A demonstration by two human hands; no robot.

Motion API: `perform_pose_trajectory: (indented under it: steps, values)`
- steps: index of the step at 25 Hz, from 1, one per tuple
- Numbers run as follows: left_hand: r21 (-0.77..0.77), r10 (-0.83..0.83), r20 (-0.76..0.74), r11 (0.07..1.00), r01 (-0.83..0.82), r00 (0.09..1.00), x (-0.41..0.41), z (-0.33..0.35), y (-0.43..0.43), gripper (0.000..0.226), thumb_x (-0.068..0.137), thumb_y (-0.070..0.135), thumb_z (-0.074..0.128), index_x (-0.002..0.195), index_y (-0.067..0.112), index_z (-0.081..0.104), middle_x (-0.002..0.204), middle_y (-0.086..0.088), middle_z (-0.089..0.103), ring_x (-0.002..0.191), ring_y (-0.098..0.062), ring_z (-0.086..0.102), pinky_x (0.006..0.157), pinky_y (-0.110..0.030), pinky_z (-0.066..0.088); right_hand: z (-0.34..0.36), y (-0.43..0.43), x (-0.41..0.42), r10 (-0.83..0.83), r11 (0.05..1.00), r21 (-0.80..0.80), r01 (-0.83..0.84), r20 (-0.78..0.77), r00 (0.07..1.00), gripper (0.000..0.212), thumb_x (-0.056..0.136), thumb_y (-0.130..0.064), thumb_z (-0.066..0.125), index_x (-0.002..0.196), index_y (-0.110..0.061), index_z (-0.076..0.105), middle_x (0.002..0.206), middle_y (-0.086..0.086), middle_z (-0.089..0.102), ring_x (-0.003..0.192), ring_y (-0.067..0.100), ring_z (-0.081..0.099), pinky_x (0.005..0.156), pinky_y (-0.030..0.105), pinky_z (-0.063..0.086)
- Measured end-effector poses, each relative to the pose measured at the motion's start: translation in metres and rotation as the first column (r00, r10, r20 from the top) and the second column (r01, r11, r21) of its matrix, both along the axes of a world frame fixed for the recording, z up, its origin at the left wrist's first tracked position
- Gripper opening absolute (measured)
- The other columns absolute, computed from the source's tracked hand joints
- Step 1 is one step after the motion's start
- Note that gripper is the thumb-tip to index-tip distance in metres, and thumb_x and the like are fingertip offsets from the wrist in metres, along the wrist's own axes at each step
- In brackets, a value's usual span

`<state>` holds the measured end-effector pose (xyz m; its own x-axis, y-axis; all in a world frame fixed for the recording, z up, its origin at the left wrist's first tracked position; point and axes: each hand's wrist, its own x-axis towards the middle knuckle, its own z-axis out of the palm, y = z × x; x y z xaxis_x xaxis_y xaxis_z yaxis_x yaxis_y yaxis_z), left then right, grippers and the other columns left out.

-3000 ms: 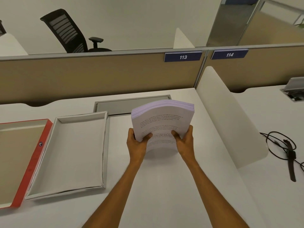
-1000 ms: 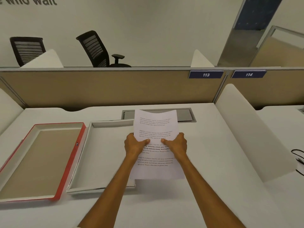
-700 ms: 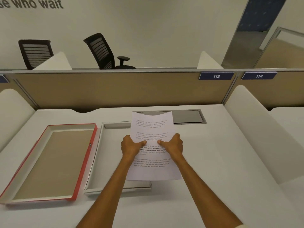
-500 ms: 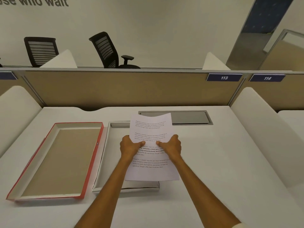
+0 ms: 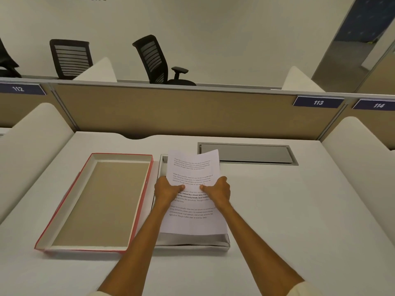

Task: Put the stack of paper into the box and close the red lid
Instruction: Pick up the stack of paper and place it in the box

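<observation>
Head cam: desk (image 5: 277,210) fills the frame, red lid (image 5: 64,214) lying open-side-up on the left. Box (image 5: 192,242) just right of it is mostly hidden under the paper (image 5: 193,167). Left hand (image 5: 167,191) and right hand (image 5: 218,192) each pinch the stack's sides, thumbs on top; fingers underneath can't be seen.

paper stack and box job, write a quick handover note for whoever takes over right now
Left hand and right hand: both grip the stack of paper, thumbs on the top sheet.
Stack of paper: held over the white box, covering most of it; whether it rests inside yet cannot be told.
Red lid: lying open side up on the desk, just left of the box.
Done: stack brought to the box.
Left: seat the stack, let go, flip the red lid onto the box.
</observation>
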<state>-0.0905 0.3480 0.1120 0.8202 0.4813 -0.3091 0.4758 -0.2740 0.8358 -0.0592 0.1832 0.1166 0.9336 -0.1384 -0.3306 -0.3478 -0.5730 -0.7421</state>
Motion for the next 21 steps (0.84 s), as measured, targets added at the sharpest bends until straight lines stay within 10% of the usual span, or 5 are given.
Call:
perform_pose_trajectory:
  steps: [11, 14, 21]
  values:
    - [-0.041, -0.026, -0.044, 0.999, 0.024, 0.999, 0.013, -0.031, 0.02, 0.036, 0.081, 0.008, 0.073, 0.115, 0.004, 0.062, 0.124, -0.016, 0.067, 0.105, -0.034, 0.067, 0.082, -0.041, 0.058, -0.03, 0.013, 0.016, 0.13, 0.991, 0.012, -0.13, -0.085, 0.988, 0.014, 0.085, -0.004, 0.065, 0.085, -0.008, 0.052, 0.091, 0.004, 0.059, 0.069, 0.014, 0.056, 0.061, 0.025, 0.051]
    - [-0.047, -0.026, -0.057, 0.999, 0.023, 0.998, 0.013, -0.039, 0.021, 0.036, 0.083, 0.008, 0.071, 0.117, 0.004, 0.06, 0.125, -0.016, 0.066, 0.106, -0.034, 0.067, 0.077, -0.037, 0.057, -0.035, 0.016, 0.019, 0.169, 0.985, -0.023, -0.172, -0.091, 0.981, 0.029, 0.088, -0.002, 0.061, 0.068, -0.017, 0.046, 0.08, 0.002, 0.055, 0.06, 0.008, 0.049, 0.053, 0.018, 0.043]
    - [-0.07, -0.017, -0.075, 0.997, 0.012, 0.997, 0.015, -0.048, 0.02, 0.034, 0.086, 0.008, 0.068, 0.119, 0.003, 0.059, 0.127, -0.017, 0.064, 0.109, -0.035, 0.065, 0.069, -0.029, 0.051, -0.049, 0.018, 0.027, 0.203, 0.977, -0.056, -0.207, -0.071, 0.977, 0.009, 0.089, -0.003, 0.058, 0.085, -0.007, 0.051, 0.076, 0.002, 0.054, 0.059, 0.008, 0.049, 0.057, 0.021, 0.044]
